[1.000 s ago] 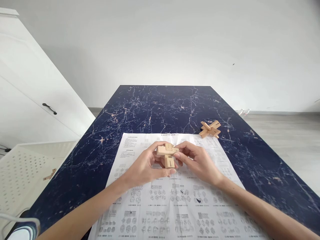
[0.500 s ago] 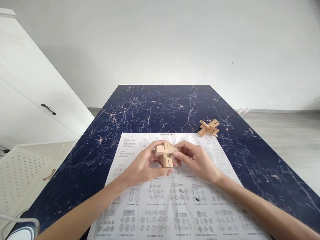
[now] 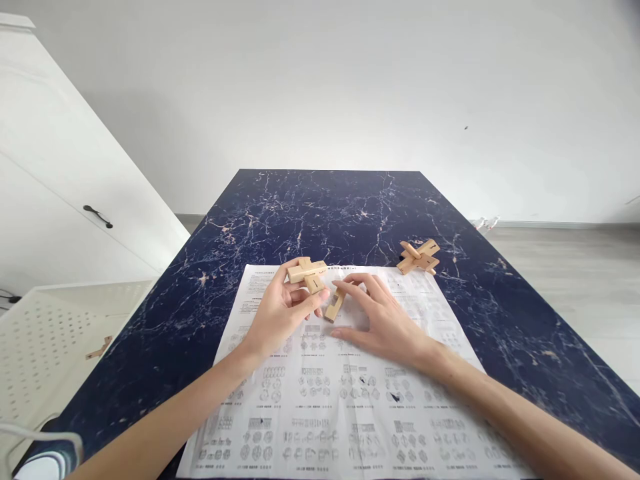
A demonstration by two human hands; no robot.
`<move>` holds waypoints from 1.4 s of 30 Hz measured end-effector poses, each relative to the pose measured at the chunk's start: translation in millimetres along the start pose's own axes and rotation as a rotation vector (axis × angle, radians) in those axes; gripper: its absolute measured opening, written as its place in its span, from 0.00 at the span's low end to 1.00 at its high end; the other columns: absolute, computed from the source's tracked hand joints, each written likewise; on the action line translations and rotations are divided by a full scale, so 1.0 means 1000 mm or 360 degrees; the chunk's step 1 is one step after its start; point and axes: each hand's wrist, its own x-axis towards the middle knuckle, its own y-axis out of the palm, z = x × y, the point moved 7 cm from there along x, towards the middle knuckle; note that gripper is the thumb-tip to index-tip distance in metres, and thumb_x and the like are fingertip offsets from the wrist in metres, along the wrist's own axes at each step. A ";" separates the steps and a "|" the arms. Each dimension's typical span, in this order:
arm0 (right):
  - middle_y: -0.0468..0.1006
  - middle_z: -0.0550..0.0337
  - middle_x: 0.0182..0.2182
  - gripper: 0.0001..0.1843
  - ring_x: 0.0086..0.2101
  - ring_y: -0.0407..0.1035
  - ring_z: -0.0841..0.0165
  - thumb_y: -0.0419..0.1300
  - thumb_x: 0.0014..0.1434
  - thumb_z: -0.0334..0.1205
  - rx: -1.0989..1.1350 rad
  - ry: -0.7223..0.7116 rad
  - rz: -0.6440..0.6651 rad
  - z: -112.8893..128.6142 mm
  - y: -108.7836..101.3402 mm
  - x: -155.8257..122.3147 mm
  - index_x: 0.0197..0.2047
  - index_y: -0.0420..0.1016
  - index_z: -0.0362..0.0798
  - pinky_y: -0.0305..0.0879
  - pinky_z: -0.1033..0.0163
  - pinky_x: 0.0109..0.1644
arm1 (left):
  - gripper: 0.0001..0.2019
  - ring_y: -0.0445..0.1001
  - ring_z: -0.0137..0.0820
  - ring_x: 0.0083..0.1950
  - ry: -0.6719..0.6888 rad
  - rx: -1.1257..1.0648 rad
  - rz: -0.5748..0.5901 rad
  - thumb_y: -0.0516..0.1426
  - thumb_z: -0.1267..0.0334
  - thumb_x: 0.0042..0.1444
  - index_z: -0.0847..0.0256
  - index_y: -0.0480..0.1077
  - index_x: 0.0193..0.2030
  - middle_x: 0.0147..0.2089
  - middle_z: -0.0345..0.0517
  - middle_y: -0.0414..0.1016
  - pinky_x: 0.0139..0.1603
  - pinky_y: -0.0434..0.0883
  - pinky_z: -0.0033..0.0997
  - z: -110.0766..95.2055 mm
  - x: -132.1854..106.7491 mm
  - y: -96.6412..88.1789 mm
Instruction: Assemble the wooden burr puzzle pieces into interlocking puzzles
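My left hand [image 3: 280,303] is closed around a partly joined wooden burr puzzle [image 3: 307,272], raised over the printed sheet [image 3: 295,413]. Its light bars cross each other, and a dark mark shows on one end. Just right of it, a loose notched wooden puzzle piece [image 3: 332,312] slants on the sheet. Over this piece's far end reaches my right hand [image 3: 377,310], its fingers apart and the thumb well away from the wood. The fingertips are at or above the piece; whether they touch it, I cannot tell.
Another crossed wooden puzzle [image 3: 419,257] lies at the sheet's far right corner on the dark blue marbled table [image 3: 320,213]. A white perforated surface [image 3: 45,347] with a small wooden object [image 3: 99,348] is at left, below a white cabinet [image 3: 60,160]. A white cable [image 3: 45,437] crosses the lower left.
My right hand has let go of the puzzle and opened over the loose piece, which now shows. My left hand has carried the puzzle left and away from me, tilting it.
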 end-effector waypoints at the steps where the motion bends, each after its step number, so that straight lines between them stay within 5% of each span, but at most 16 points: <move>1: 0.72 0.44 0.63 0.36 0.62 0.69 0.46 0.70 0.66 0.58 -0.0068 -0.0010 0.0007 0.002 0.003 0.000 0.71 0.70 0.56 0.76 0.38 0.62 | 0.32 0.80 0.31 0.37 0.0002 0.0024 0.0024 0.71 0.55 0.62 0.54 0.63 0.68 0.46 0.43 0.83 0.42 0.79 0.35 0.000 -0.001 0.002; 7: 0.79 0.46 0.52 0.17 0.51 0.76 0.50 0.68 0.66 0.48 0.0014 0.0051 -0.0158 0.005 -0.008 0.001 0.55 0.80 0.52 0.77 0.40 0.55 | 0.37 0.83 0.40 0.47 0.0012 0.0207 0.0128 0.70 0.53 0.62 0.48 0.59 0.74 0.53 0.46 0.82 0.45 0.81 0.40 0.003 -0.005 0.008; 14: 0.83 0.48 0.59 0.25 0.58 0.78 0.53 0.69 0.68 0.56 0.1716 0.0573 0.0195 -0.015 -0.004 0.006 0.61 0.77 0.53 0.70 0.39 0.69 | 0.34 0.78 0.38 0.50 0.0264 0.0474 0.0094 0.72 0.52 0.60 0.46 0.65 0.70 0.61 0.48 0.78 0.49 0.76 0.39 -0.005 -0.006 0.006; 18: 0.83 0.46 0.59 0.31 0.61 0.77 0.52 0.75 0.63 0.55 0.2145 0.0604 0.0330 -0.005 0.003 0.004 0.63 0.75 0.51 0.65 0.39 0.74 | 0.32 0.76 0.43 0.58 0.0461 0.0584 0.0120 0.73 0.53 0.59 0.45 0.68 0.67 0.64 0.48 0.75 0.55 0.75 0.41 -0.012 -0.008 0.009; 28: 0.83 0.47 0.58 0.32 0.56 0.80 0.53 0.77 0.62 0.54 0.2054 0.0686 0.0263 -0.010 0.009 -0.004 0.61 0.72 0.53 0.70 0.43 0.66 | 0.30 0.77 0.43 0.60 0.0727 0.0840 0.0213 0.70 0.64 0.62 0.44 0.67 0.67 0.63 0.45 0.77 0.62 0.74 0.46 -0.017 -0.012 0.014; 38: 0.83 0.49 0.53 0.37 0.50 0.81 0.56 0.79 0.58 0.53 0.1840 0.0556 0.0429 -0.001 0.009 -0.006 0.63 0.68 0.55 0.76 0.46 0.56 | 0.29 0.79 0.43 0.55 0.0713 0.0930 0.0359 0.70 0.60 0.62 0.43 0.69 0.68 0.58 0.44 0.81 0.63 0.74 0.50 -0.005 -0.014 0.021; 42: 0.83 0.49 0.52 0.29 0.49 0.81 0.57 0.68 0.70 0.59 0.1665 0.0402 0.0369 0.005 0.004 -0.005 0.65 0.65 0.55 0.77 0.48 0.54 | 0.31 0.79 0.46 0.58 0.0558 0.0773 0.0303 0.72 0.55 0.60 0.45 0.69 0.68 0.62 0.46 0.80 0.61 0.75 0.50 -0.008 -0.012 0.018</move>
